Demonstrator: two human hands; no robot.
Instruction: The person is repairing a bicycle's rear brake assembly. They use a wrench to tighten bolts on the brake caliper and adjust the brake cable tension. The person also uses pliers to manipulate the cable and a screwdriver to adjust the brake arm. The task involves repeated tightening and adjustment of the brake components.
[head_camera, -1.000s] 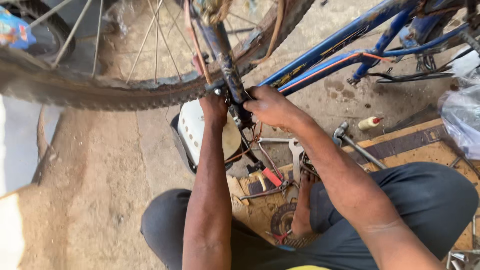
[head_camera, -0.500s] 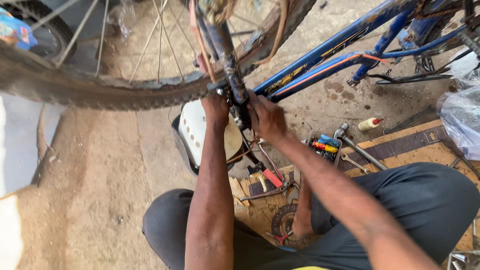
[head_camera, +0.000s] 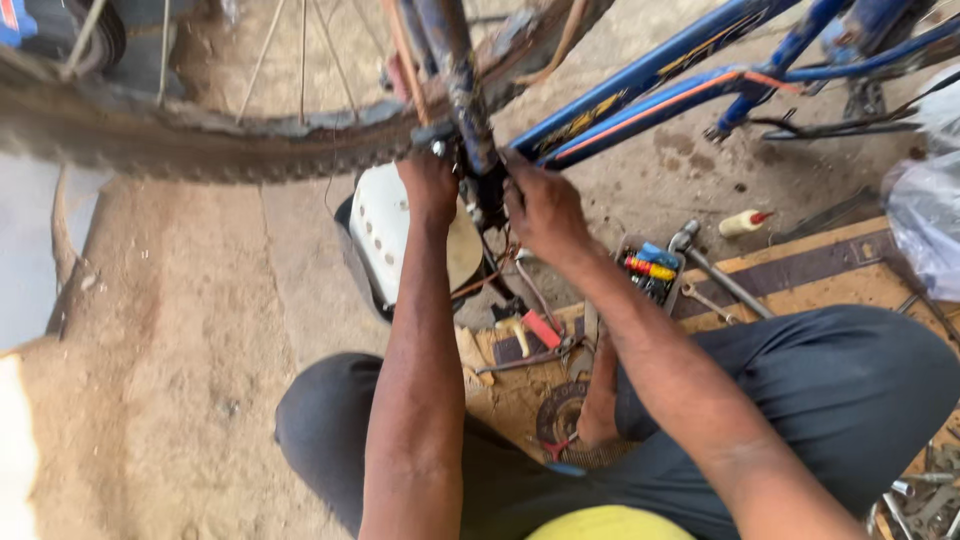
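I had both hands up at the lower end of the bicycle's fork leg (head_camera: 462, 90), just in front of my knees. My left hand (head_camera: 430, 187) sat on the near left side of it, fingers curled shut around the dark fitting (head_camera: 487, 195) there, though I could not tell how firmly. My right hand (head_camera: 543, 207) pressed in from the right, its fingers bent closed against the same fitting. The worn tyre (head_camera: 190, 135) ran across the far left, and the blue frame tubes (head_camera: 650, 95) slanted away to the far right. On the floor below my hands lay a white perforated cover (head_camera: 378, 232), and to the right a small case of coloured bits (head_camera: 650, 272) beside a wrench (head_camera: 715, 275).
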